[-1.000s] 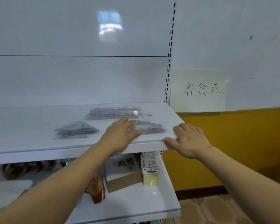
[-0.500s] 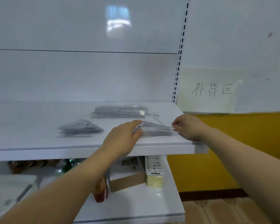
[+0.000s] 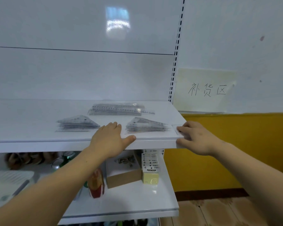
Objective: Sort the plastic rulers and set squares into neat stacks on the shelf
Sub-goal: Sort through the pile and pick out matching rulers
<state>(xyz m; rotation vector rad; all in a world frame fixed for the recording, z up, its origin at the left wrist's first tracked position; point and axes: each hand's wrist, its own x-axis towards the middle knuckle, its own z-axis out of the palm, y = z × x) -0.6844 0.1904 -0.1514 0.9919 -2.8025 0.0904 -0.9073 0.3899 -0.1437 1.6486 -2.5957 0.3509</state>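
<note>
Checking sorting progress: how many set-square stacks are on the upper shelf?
2. The left stack lies left of the left hand; the right stack lies between the left hand and the right hand. A faint clear piece beside the right hand may be a loose one.

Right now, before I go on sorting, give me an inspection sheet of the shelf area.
Surface: white upper shelf, flat and glossy.
Job's things: ruler stack at the back, with one ruler end jutting out to the right; left set-square stack and right set-square stack in front, apart from each other.
Clutter: lower shelf holds a cardboard box, sticky notes, a red-and-yellow packet and a green can.
Grips: left hand lies flat on the front edge between the set-square stacks; right hand is at the right front corner, hold unclear.
Cables: nothing seen.
Surroundings: handwritten paper sign, yellow wall.
</note>
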